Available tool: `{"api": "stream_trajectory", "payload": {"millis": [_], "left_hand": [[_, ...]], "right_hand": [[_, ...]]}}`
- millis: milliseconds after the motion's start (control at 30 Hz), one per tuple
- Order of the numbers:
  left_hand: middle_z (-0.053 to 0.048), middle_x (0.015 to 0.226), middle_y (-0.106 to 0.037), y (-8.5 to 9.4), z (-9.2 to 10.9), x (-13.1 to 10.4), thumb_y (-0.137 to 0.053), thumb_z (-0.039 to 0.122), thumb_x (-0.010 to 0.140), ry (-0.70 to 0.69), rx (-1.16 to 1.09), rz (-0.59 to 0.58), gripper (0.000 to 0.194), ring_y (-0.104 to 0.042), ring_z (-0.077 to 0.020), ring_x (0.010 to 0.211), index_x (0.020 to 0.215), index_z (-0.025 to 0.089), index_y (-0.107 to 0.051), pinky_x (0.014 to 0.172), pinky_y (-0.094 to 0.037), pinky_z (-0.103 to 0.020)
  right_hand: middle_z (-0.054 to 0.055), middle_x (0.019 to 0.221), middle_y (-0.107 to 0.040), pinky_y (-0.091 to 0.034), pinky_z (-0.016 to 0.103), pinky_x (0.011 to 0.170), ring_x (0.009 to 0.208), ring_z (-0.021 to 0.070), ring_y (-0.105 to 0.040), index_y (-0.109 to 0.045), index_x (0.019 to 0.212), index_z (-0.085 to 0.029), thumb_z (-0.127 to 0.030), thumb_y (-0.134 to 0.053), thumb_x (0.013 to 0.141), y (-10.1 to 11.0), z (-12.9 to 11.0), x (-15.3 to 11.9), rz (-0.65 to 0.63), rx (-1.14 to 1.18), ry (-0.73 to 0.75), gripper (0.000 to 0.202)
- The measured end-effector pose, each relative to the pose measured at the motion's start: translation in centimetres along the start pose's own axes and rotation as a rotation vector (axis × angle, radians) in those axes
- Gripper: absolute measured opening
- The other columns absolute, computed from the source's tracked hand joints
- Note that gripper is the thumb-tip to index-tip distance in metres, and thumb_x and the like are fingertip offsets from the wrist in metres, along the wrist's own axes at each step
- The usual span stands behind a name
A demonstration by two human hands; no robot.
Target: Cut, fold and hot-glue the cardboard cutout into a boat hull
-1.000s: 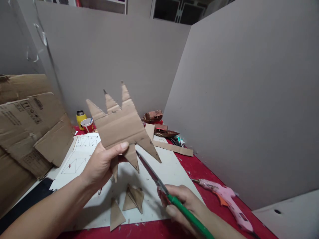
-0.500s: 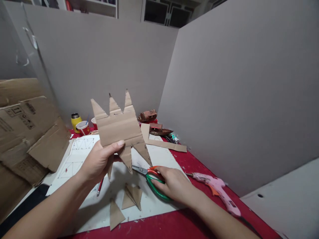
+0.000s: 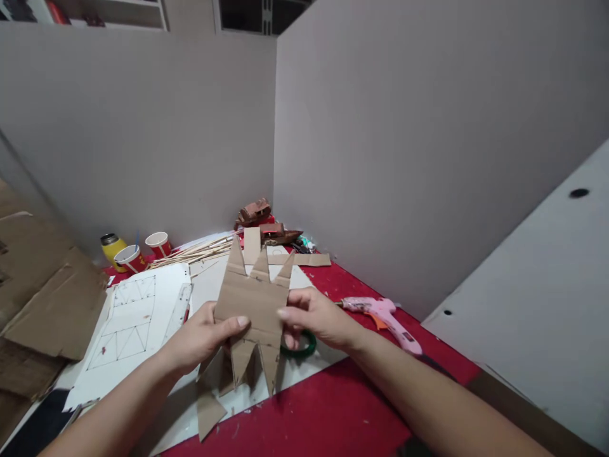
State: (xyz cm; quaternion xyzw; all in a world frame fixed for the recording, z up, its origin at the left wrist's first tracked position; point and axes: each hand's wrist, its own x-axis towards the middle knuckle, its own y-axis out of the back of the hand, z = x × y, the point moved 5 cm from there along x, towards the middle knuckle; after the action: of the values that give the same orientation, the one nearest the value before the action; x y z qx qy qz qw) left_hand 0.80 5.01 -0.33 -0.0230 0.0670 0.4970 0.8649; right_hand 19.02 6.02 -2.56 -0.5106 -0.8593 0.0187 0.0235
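A cardboard cutout [image 3: 254, 304] with pointed spikes along its top and bottom edges stands tilted up before me. My left hand [image 3: 214, 333] grips its left side, thumb flat on the front and fingers behind. At the right edge, my right hand [image 3: 309, 317] pinches the cardboard, its thumb at the front and other fingers partly hidden. Below that hand the green handle of the scissors [image 3: 304, 348] shows; their blades are hidden behind the cutout. A loose cardboard triangle [image 3: 209, 416] lies below, with more scraps partly covered.
A pink glue gun [image 3: 383, 314] lies right on the red tabletop [image 3: 295, 419]. Drawn truss patterns cover a white sheet [image 3: 164, 285] at left. Behind are wooden sticks [image 3: 200, 252], paper cups [image 3: 158, 244], a yellow bottle [image 3: 111, 251] and brown model boats [image 3: 280, 235]. Cardboard boxes [image 3: 47, 298] stand left.
My right hand has let go of the scissors and taken the cutout's right edge. The cutout is lower and turned the other way. The view has swung right.
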Motion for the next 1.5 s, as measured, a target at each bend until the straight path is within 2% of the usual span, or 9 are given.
{"api": "stream_trajectory", "payload": {"millis": [133, 300, 400, 500, 733, 867, 1033, 1200, 1500], "left_hand": [[-0.006, 0.077, -0.07, 0.0, -0.5, 0.5, -0.072, 0.043, 0.078, 0.043, 0.023, -0.001, 0.035, -0.057, -0.0139, 0.063, 0.094, 0.012, -0.072, 0.057, -0.042, -0.023], [-0.006, 0.089, -0.072, 1.8, 1.0, 0.8, -0.064, 0.046, 0.085, -0.051, 0.114, 0.17, 0.033, -0.065, -0.0165, 0.073, 0.103, 0.019, -0.069, 0.069, -0.051, -0.027], [-0.011, 0.11, -0.071, 1.2, 1.8, 0.5, -0.058, 0.045, 0.089, -0.158, 0.405, 0.218, 0.036, -0.065, -0.0225, 0.1, 0.112, 0.02, -0.066, 0.089, -0.049, -0.034], [-0.014, 0.122, -0.067, -1.7, 1.0, 0.0, -0.054, 0.04, 0.092, -0.253, 0.816, 0.039, 0.036, -0.06, -0.0283, 0.113, 0.119, 0.02, -0.063, 0.098, -0.045, -0.044], [-0.019, 0.154, -0.037, -3.0, -4.6, -3.9, -0.048, 0.041, 0.094, -0.258, 1.269, -0.277, 0.059, -0.032, -0.0365, 0.142, 0.148, 0.018, -0.037, 0.112, -0.03, -0.059], [-0.014, 0.156, -0.035, -1.6, -6.0, -7.7, -0.047, 0.034, 0.096, -0.251, 1.274, -0.171, 0.059, -0.031, -0.0302, 0.143, 0.151, 0.023, -0.028, 0.115, -0.029, -0.053], [-0.016, 0.128, -0.059, -1.2, -6.2, -10.9, -0.052, 0.03, 0.093, -0.317, 1.339, 0.028, 0.041, -0.056, -0.0288, 0.116, 0.132, 0.02, -0.051, 0.096, -0.048, -0.046], [-0.012, 0.092, -0.064, -1.3, -6.2, -11.6, -0.058, 0.036, 0.088, -0.422, 1.435, 0.086, 0.027, -0.061, -0.0221, 0.077, 0.106, 0.016, -0.063, 0.065, -0.053, -0.034], [-0.01, 0.104, -0.071, -0.4, -6.1, -12.0, -0.061, 0.031, 0.087, -0.466, 1.528, 0.166, 0.018, -0.069, -0.0199, 0.08, 0.101, 0.023, -0.068, 0.065, -0.054, -0.025]], "right_hand": [[0.003, 0.046, -0.064, -0.043, 0.019, 0.039, 0.038, 0.0114, -0.057, -0.063, 0.067, -0.011, -0.048, -0.079, 0.066, -0.4, 0.4, 0.0, 0.016, 0.088, -0.045, 0.04], [-0.003, 0.047, -0.061, -0.044, 0.019, 0.04, 0.038, 0.0092, -0.055, -0.053, 0.066, -0.019, -0.05, -0.072, 0.073, 3.6, -1.0, 0.2, 0.26, 0.22, 0.089, 0.037], [-0.008, 0.043, -0.053, -0.045, 0.019, 0.04, 0.037, 0.0087, -0.053, -0.044, 0.063, -0.023, -0.046, -0.07, 0.076, 6.8, -2.1, -0.2, 0.52, 0.285, 0.243, 0.037], [-0.007, 0.043, -0.052, -0.044, 0.02, 0.037, 0.036, 0.0093, -0.052, -0.044, 0.061, -0.023, -0.037, -0.073, 0.074, 7.9, -2.7, -0.7, 0.71, 0.304, 0.343, 0.035], [-0.005, 0.045, -0.057, -0.04, 0.017, 0.033, 0.034, 0.0082, -0.053, -0.046, 0.058, -0.021, -0.035, -0.077, 0.069, 4.9, -1.7, -0.2, 0.587, 0.269, 0.266, 0.036], [-0.002, 0.052, -0.061, -0.041, 0.018, 0.034, 0.035, 0.0079, -0.054, -0.05, 0.061, -0.02, -0.038, -0.076, 0.073, 4.0, -1.5, -0.2, 0.51, 0.229, 0.256, 0.034], [-0.001, 0.053, -0.063, -0.041, 0.018, 0.033, 0.035, 0.0081, -0.053, -0.053, 0.061, -0.019, -0.039, -0.077, 0.071, 3.8, -1.2, -0.1, 0.49, 0.234, 0.264, 0.032], [-0.003, 0.05, -0.061, -0.041, 0.018, 0.033, 0.034, 0.008, -0.053, -0.051, 0.061, -0.019, -0.037, -0.076, 0.072, 3.4, -1.3, 0.2, 0.474, 0.231, 0.285, 0.033], [-0.008, 0.043, -0.054, -0.038, 0.015, 0.036, 0.033, 0.0059, -0.049, -0.046, 0.062, -0.02, -0.019, -0.06, 0.087, 3.9, -1.5, 0.5, 0.566, 0.157, 0.206, 0.029]]}}
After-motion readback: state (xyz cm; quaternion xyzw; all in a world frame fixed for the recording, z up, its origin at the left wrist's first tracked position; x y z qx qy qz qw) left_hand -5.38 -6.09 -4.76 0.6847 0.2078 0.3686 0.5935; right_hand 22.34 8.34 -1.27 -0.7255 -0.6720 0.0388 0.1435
